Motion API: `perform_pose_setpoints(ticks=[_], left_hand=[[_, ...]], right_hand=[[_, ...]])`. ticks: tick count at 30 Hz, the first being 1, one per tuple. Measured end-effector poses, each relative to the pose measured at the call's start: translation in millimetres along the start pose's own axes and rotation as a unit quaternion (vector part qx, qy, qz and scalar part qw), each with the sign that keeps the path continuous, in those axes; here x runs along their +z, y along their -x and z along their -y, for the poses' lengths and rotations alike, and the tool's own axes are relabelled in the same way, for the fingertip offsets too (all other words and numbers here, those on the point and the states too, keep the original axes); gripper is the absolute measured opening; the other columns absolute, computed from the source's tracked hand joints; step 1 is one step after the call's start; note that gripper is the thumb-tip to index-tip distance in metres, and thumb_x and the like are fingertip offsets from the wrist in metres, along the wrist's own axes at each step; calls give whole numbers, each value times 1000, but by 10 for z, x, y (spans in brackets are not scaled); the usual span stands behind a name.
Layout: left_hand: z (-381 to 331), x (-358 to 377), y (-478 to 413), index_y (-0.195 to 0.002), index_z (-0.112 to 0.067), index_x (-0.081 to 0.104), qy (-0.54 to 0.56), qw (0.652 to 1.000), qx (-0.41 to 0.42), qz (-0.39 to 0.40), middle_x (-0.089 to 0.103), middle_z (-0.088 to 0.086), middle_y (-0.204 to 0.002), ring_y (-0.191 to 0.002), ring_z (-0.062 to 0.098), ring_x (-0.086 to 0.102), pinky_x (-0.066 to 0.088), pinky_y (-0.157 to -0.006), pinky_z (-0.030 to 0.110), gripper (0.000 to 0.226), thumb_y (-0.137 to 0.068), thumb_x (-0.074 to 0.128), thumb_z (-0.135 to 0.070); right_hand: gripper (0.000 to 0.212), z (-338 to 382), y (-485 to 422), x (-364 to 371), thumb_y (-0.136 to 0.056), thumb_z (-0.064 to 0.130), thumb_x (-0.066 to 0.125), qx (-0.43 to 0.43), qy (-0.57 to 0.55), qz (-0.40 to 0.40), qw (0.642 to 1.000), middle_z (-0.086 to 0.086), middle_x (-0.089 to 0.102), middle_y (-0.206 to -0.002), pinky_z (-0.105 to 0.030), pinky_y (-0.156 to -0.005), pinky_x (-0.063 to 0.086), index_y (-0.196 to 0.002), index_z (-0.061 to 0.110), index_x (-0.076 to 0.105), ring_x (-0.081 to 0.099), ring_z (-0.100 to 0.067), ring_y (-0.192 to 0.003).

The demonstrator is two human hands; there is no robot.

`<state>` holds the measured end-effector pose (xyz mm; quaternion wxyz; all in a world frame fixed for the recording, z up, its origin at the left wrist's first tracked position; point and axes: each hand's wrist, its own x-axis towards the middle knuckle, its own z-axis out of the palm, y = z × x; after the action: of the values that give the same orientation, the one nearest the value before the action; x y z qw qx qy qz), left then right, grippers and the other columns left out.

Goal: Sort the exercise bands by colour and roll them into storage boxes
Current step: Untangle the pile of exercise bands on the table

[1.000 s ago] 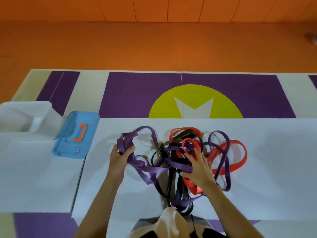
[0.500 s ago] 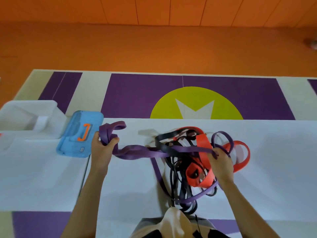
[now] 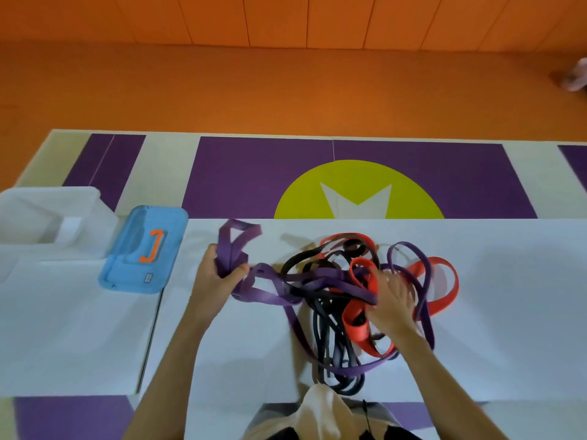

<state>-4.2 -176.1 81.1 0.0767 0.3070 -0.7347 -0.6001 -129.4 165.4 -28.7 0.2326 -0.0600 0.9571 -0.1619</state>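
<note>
Bands [image 3: 317, 277] lie tangled, purple, red and black all mixed, under the right hand [image 3: 390, 300]. That hand is blurry, so I cannot tell if it grabs. Left hand [image 3: 216, 281] squeezes a purple band [image 3: 230, 257]. Nothing looks rolled yet. White box [image 3: 50, 192] waits out past the left hand.

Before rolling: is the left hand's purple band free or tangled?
Tangled. The flat purple rubber band in the left hand threads among black loops and red loops.

White tables [image 3: 508, 312] stand on a purple mat [image 3: 254, 176] over orange floor [image 3: 286, 90].
</note>
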Motion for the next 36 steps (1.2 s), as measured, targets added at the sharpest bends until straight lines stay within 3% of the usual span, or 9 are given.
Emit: perform_pose_setpoints(ticks=[4,8,14,17,20,26,30,33,36], left_hand=[[44,143,77,-106,-19,60,-57,997,1,59,68,6,-92,-79,13,65,55,-74,37,25,-92,77,-9],[59,175,176,-111,-22,63,-49,995,13,81,69,-3,-90,-80,10,66,55,-74,24,29,-92,78,-8],[191,147,188,-118,-22,62,-75,997,-23,20,73,-3,-101,-92,18,70,57,-81,33,38,-88,84,-16],[223,153,151,-112,-24,63,-95,995,-28,-27,72,-2,-97,-89,15,69,55,-79,34,34,-87,81,-10],[259,189,99,-109,-25,62,-99,994,-34,-32,70,-4,-93,-86,13,68,49,-76,31,32,-87,78,-8],[321,413,17,-154,-25,37,-117,992,-45,6,68,3,-109,-96,30,69,53,-85,38,76,-90,75,-10],[471,540,-9,-167,-40,4,-143,989,10,42,71,4,-82,-72,23,71,57,-71,36,107,-91,75,-11],[566,711,-55,-159,-40,37,-217,969,58,100,75,-13,-102,-82,16,74,53,-71,25,80,-93,71,-11],[644,932,-118,-131,-33,68,-298,940,84,144,76,-9,-114,-103,19,72,53,-81,27,47,-93,64,-7]], right_hand=[[74,448,-56,277,-95,32,61,-154,101,60,981,5,20,-170,-64,-126,11,-160,41,26,6,-22,-161],[51,654,-62,566,-98,42,62,-148,163,65,973,3,46,-154,-65,-123,18,-148,36,50,27,-23,-153],[22,686,-33,536,-95,37,69,-107,80,-71,989,3,72,-112,-53,-115,35,-113,26,74,60,-23,-123],[22,592,32,211,-101,37,62,-101,-32,-135,985,0,70,-82,-43,-81,54,-112,19,66,70,-28,-85],[22,405,62,-176,-103,37,58,-53,-125,-183,974,1,65,-69,-33,-56,44,-111,17,62,63,-25,-62],[17,-94,142,-732,-96,37,61,65,-194,-280,938,-6,67,-86,-41,-67,49,-103,22,60,62,-36,-82],[30,-336,332,-838,-100,46,56,133,-187,-291,929,-10,70,-95,-42,-71,48,-118,22,60,64,-39,-90],[32,-472,356,-703,-103,42,51,152,-126,-216,956,-15,69,-96,-42,-72,51,-125,21,59,63,-38,-83],[40,-601,282,-440,-100,33,59,151,-99,-108,978,-13,69,-97,-38,-68,50,-136,19,52,62,-33,-76]])
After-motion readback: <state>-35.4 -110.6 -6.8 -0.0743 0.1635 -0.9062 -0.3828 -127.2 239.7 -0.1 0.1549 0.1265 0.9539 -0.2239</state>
